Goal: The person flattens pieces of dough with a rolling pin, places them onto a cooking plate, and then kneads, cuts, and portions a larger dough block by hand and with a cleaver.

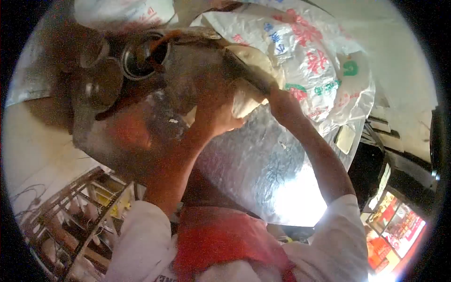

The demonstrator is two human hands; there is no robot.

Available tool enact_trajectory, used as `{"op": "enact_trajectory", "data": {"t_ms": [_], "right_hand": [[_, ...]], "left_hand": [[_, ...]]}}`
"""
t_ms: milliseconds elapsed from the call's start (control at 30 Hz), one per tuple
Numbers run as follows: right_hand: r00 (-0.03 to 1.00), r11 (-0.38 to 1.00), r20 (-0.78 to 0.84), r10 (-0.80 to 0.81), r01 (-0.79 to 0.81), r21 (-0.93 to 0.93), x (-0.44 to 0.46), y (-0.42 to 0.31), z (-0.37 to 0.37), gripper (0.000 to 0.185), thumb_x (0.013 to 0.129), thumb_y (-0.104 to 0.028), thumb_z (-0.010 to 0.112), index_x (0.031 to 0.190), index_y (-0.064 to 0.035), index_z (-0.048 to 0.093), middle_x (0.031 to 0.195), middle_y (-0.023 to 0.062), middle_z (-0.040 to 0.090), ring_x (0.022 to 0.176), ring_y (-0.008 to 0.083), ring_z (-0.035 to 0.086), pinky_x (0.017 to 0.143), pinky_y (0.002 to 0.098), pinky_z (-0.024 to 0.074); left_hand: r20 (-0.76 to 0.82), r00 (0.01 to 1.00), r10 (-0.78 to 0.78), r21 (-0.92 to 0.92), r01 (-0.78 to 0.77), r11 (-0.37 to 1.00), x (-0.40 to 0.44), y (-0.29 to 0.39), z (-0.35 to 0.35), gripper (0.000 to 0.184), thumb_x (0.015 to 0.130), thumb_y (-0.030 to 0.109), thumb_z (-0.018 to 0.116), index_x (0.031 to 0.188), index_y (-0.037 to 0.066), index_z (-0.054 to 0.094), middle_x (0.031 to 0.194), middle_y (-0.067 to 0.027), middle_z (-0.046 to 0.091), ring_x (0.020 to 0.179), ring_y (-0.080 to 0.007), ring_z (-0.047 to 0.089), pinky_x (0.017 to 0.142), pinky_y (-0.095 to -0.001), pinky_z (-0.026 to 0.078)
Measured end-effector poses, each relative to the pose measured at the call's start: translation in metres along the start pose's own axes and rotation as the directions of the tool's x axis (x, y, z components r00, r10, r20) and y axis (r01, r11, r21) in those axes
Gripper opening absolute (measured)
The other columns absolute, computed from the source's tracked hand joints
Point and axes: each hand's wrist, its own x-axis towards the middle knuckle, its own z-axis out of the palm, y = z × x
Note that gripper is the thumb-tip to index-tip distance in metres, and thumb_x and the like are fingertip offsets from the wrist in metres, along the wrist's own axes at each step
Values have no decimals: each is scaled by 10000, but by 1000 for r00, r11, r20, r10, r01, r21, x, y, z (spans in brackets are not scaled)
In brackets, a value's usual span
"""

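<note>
My right hand (284,107) is closed around the handle end of a long dark blade (251,75), which slants up and to the left. Pale dough (253,58) shows beyond the blade, and another pale piece (244,99) lies on the near side. My left hand (216,113) grips this nearer piece, its thumb bent along the lower side; shadow hides most of its fingertips. Both hands are over a grey, smeared work surface (244,160).
Printed plastic bags (324,61) cover the back right; another bag (124,11) is at the back left. A metal pot (136,63) and round lids or bowls (103,84) stand at the left. A metal rack (84,211) is at lower left.
</note>
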Motion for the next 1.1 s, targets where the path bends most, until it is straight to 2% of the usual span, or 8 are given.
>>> {"op": "enact_trajectory", "data": {"t_ms": [200,433,667,767,867,900,1000,1100], "right_hand": [[940,990,-342,14,36,140,-118,4,18,302,991,-65,499,1260,68,461,812,261,658,741,452,674,614,561,537],[813,671,-32,582,-458,583,-314,-8,13,187,986,-160,574,1121,-31,582,793,258,654,708,491,636,590,576,478],[656,912,-676,335,-405,59,-242,3,-97,408,999,-389,619,1247,-66,631,1124,164,697,944,350,681,817,474,523],[796,427,-116,594,-190,884,-274,-60,-94,620,997,-460,619,1429,-29,506,1314,186,641,1196,290,616,988,439,475],[991,-209,-99,86,116,971,-300,-135,-127,636,881,-458,713,1278,-28,466,1171,165,591,1113,292,577,908,433,461],[891,-240,-377,-252,320,916,-288,-142,-146,604,825,-447,761,1169,-37,480,1079,145,579,1029,294,581,840,427,465],[-163,-588,-603,-781,519,621,-228,-162,-226,547,658,-411,903,845,-65,523,802,84,545,778,301,593,636,410,479],[-133,-554,-575,-807,505,662,-242,-181,-252,509,701,-389,867,905,-65,532,844,88,561,803,300,601,679,409,485]], "left_hand": [[156,984,87,13,-91,996,-175,12,-4,1052,650,396,934,1489,39,409,1454,-229,481,1316,-429,494,1096,-548,419],[628,719,-296,-474,656,588,-244,30,-30,897,706,263,892,1459,23,466,1362,-182,579,1227,-332,573,1038,-478,477],[682,668,-298,-555,738,384,-199,87,-41,684,815,44,774,1442,-8,507,1281,-140,663,1117,-254,665,967,-406,549],[538,838,-91,-841,528,-114,-199,118,-47,714,788,-31,745,1454,-3,490,1282,-138,662,1153,-257,663,1003,-418,543],[433,892,130,-886,448,-119,-195,183,-115,720,794,37,779,1455,41,494,1341,-130,627,1200,-259,631,1004,-428,533],[381,898,218,-894,418,-160,-199,194,-123,718,794,42,781,1454,44,496,1342,-130,626,1200,-260,631,1005,-427,532],[262,876,405,-894,379,-241,-216,224,-139,715,795,55,787,1451,52,501,1342,-133,625,1201,-261,629,1006,-425,529],[187,839,511,-889,365,-275,-225,240,-150,712,795,69,792,1448,59,507,1343,-135,624,1201,-263,628,1008,-423,526]]}}
